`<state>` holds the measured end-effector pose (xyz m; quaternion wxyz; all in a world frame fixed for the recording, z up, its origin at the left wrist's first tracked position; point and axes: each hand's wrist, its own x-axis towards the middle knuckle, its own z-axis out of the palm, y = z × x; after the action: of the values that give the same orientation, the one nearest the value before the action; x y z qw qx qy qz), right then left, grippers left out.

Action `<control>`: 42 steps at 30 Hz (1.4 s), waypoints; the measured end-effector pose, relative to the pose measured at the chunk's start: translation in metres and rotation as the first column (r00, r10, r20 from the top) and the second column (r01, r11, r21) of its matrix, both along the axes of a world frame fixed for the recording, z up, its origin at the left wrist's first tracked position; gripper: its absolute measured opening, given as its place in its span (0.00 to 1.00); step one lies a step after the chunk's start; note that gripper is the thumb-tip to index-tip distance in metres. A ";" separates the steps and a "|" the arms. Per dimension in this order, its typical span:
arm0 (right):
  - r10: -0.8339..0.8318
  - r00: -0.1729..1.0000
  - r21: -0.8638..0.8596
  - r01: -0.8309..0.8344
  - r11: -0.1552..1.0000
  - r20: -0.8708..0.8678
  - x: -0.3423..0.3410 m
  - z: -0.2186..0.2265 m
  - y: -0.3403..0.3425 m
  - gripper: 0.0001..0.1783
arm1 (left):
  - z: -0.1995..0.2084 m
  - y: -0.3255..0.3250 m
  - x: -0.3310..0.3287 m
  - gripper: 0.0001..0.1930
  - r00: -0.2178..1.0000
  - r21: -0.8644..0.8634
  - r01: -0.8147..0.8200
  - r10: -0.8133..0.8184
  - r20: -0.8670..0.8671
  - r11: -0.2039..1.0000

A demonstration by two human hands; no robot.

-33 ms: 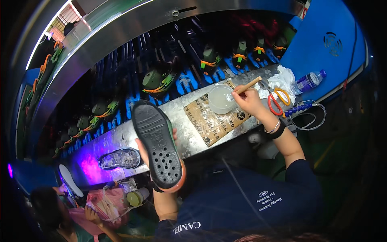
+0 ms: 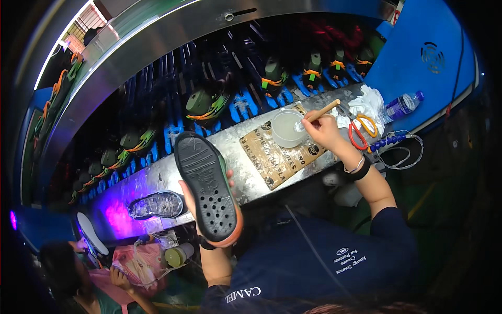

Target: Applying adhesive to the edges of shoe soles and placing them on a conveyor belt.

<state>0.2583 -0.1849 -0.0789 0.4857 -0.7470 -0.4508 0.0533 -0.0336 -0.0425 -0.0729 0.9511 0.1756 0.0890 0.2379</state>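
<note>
My left hand is closed around a shoe, its black underside turned up and a row of holes towards the heel. Orange shows along the heel's edge. My right hand grips the wooden handle of a brush, whose bristle end is at the rim of a translucent bowl of cloudy liquid. Under the bowl lies brown printed tape or paper on the metal bench. A loose shoe sole, glossy on its inner face, lies on the bench to the left of the held shoe.
Scissors with red and orange handles, crumpled white cloth and a plastic bottle are on the right. Shoe uppers on lasts stand on blue supports behind the metal bench. A co-worker handles a sole at lower left.
The held shoe has shifted slightly to the right and tilted a little in my left hand. My right hand and the brush stay at the bowl.
</note>
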 end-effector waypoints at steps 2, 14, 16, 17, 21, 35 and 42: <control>-0.009 1.000 0.063 0.008 0.998 0.007 -0.001 0.001 0.000 0.08 | -0.005 0.001 -0.005 0.39 0.998 0.089 0.064 -0.065 0.007 0.994; 0.186 0.953 0.002 -0.191 0.982 -0.238 -0.012 0.016 -0.011 0.07 | 0.012 0.026 0.013 0.35 0.929 0.728 -0.184 0.358 -0.091 0.661; 0.171 0.964 0.012 -0.172 0.985 -0.202 -0.013 0.019 -0.011 0.07 | 0.019 0.026 0.021 0.36 0.922 0.746 -0.188 0.377 -0.090 0.639; 0.136 0.972 -0.005 -0.139 0.990 -0.190 -0.014 0.021 -0.010 0.07 | 0.023 0.025 0.024 0.35 0.924 0.794 -0.207 0.381 -0.033 0.572; 0.179 0.932 0.203 -0.118 0.972 -0.314 -0.026 0.039 -0.013 0.05 | 0.040 0.021 0.029 0.32 0.944 0.877 -0.171 0.328 0.016 0.449; 0.419 0.907 0.258 -0.413 0.873 0.036 -0.068 0.063 0.003 0.03 | 0.065 0.015 0.029 0.30 0.952 0.977 -0.127 0.299 0.072 0.169; 0.451 0.891 0.163 -0.439 0.884 -0.045 -0.068 0.065 0.004 0.04 | 0.075 0.013 0.029 0.27 0.949 0.959 -0.145 0.307 0.066 0.242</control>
<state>0.1906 -0.1804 -0.0138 0.5327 -0.5826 -0.5926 0.1601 -0.0042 -0.0298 0.0018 0.6013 0.7105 0.0171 0.3651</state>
